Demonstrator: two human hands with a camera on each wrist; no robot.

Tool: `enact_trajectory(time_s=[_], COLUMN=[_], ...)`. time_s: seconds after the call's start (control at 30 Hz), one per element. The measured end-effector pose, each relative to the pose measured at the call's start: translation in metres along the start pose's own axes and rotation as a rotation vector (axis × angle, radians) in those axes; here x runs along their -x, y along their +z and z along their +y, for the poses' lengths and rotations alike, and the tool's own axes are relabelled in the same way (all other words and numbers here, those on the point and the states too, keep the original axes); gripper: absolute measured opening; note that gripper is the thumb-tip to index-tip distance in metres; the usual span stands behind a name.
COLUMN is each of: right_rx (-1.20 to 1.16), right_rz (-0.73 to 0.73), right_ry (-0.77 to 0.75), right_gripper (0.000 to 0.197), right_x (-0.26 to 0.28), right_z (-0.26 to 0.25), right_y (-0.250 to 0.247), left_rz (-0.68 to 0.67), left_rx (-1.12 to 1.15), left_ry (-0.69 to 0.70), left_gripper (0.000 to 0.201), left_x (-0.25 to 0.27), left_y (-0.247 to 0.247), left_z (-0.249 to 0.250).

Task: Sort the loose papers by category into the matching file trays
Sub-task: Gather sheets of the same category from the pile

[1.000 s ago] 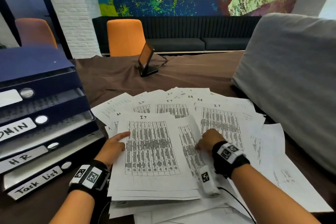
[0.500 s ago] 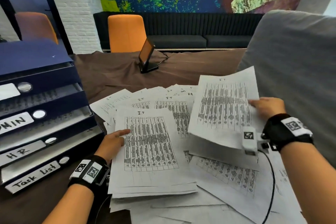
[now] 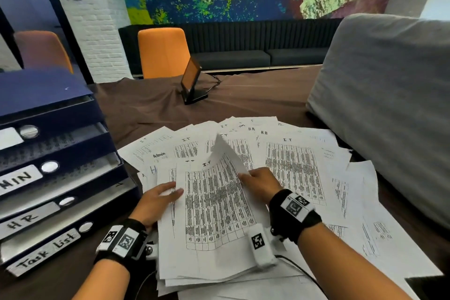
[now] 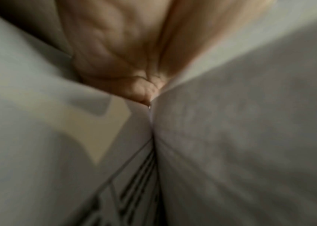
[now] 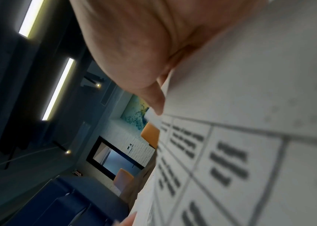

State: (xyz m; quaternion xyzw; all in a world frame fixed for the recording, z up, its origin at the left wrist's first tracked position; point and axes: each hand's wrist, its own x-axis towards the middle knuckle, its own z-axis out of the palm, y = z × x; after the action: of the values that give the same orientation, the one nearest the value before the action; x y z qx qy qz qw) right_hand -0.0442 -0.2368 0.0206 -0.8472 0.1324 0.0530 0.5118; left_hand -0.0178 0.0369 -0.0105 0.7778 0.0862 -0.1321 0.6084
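Pinching white printed IT sheet (image 3: pixel 214 204) by right edge with right hand (image 3: pixel 259 185); touching left edge with straight-fingered left hand (image 3: pixel 154 203).

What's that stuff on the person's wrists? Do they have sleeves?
No sleeves, arms are bare. Behind the left hand and the right hand sit black wristbands with white tags bearing black square patterns. A white box with another tag sits at the right wrist, trailing a thin black cable.

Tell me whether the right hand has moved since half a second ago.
Yes. The right hand, gripping an IT sheet, has come leftward, away from the grey cushion and toward the file trays.
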Motion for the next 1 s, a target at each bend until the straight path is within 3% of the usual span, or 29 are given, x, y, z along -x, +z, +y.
enact_trajectory(time_s=[0.03, 0.1, 0.23, 0.27, 0.37, 0.43, 0.47, 0.63, 0.67, 0.73, 0.8, 0.83, 0.93, 1.0], right_rx=[-0.020, -0.095, 0.153, 0.225, 0.336, 0.372, 0.371, 0.186, 0.171, 0.212, 0.205, 0.185, -0.064, -0.267], right_rz=[-0.015, 0.017, 0.364, 0.430, 0.463, 0.453, 0.468, 0.455, 0.453, 0.477, 0.504, 0.507, 0.557, 0.609], right_ry=[0.018, 0.067, 0.211, 0.301, 0.588, 0.663, 0.667, 0.626, 0.605, 0.550, 0.465, 0.434, 0.293, 0.196], right_gripper=[0.036, 0.032, 0.037, 0.046, 0.110, 0.129, 0.130, 0.117, 0.102, 0.047, 0.021, 0.016, 0.041, 0.040], right_x=[-0.002, -0.011, -0.033, -0.035, -0.050, -0.047, -0.043, -0.045, -0.043, -0.038, -0.034, -0.034, -0.037, -0.027], right_z=[-0.001, 0.002, 0.029, 0.037, 0.074, 0.085, 0.086, 0.085, 0.084, 0.083, 0.082, 0.084, 0.090, 0.097], right_y=[-0.002, -0.018, -0.088, -0.105, -0.135, -0.139, -0.138, -0.138, -0.137, -0.134, -0.131, -0.131, -0.138, -0.142], left_rz=[-0.004, 0.013, 0.026, 0.015, -0.039, -0.043, -0.042, -0.050, -0.050, -0.040, -0.032, -0.032, 0.034, 0.057], left_rx=[-0.009, -0.004, -0.083, -0.097, -0.139, -0.142, -0.139, -0.079, -0.067, -0.022, 0.033, 0.051, 0.016, -0.028], left_ry=[0.007, 0.014, 0.093, 0.100, 0.106, 0.112, 0.104, 0.031, 0.023, 0.020, 0.030, 0.044, 0.126, 0.165], left_gripper=[0.046, 0.057, 0.062, 0.060, 0.057, 0.056, 0.055, 0.057, 0.057, 0.054, 0.040, 0.035, 0.045, 0.043], left_x=[-0.001, -0.001, -0.007, -0.008, -0.010, -0.010, -0.009, -0.006, -0.006, -0.006, -0.002, -0.001, 0.000, -0.002], left_y=[0.001, 0.002, 0.000, 0.000, 0.003, 0.006, 0.007, 0.003, 0.003, 0.005, 0.008, 0.009, 0.007, 0.004], left_z=[0.001, 0.001, -0.002, -0.004, -0.005, -0.003, -0.002, -0.005, -0.006, -0.005, -0.002, -0.001, -0.001, -0.001])
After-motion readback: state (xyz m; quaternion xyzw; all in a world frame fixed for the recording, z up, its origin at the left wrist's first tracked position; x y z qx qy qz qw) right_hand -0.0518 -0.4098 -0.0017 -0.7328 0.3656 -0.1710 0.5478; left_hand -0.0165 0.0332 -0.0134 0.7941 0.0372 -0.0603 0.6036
